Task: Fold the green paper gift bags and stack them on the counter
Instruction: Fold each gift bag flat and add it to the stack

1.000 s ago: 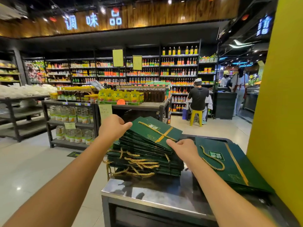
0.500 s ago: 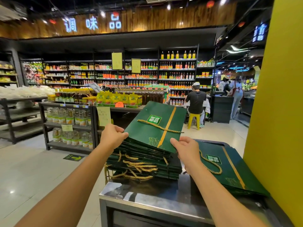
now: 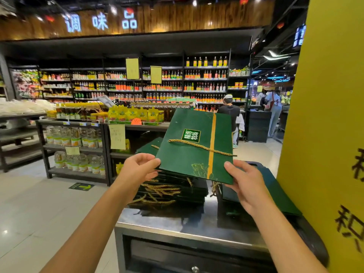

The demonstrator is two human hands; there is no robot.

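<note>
- Both hands are on one green gift bag [image 3: 194,148]. The left hand [image 3: 137,171] pinches its near-left corner, fingers [image 3: 149,164] closed on the paper edge.
- The right hand [image 3: 246,187] grips the near-right corner, with the thumb laid on the top face and the rest underneath.
- The bag is flat and face up. Its label and gold stripe show, and the rope handle [image 3: 199,146] lies across the front.
- The bag is held above the left pile [image 3: 173,191] with its far edge tilted upward. We cannot tell whether its near edge touches the pile.
- The left pile is thick. It sits on the tabletop [image 3: 177,223] toward the left edge, with gold cords spilling out on the near side.
- The second pile [image 3: 275,194] is lower. It lies along the right edge, just beside the yellow pillar [image 3: 325,134], and the right hand hides part of it.
- Progress (our judgement): we are mid-task. Every bag we can see is already flattened, and most sit in the two piles.
- We cannot say which pile is the finished one.
- Left to do: set this bag down squarely, then work through whatever remains unsorted.
</note>
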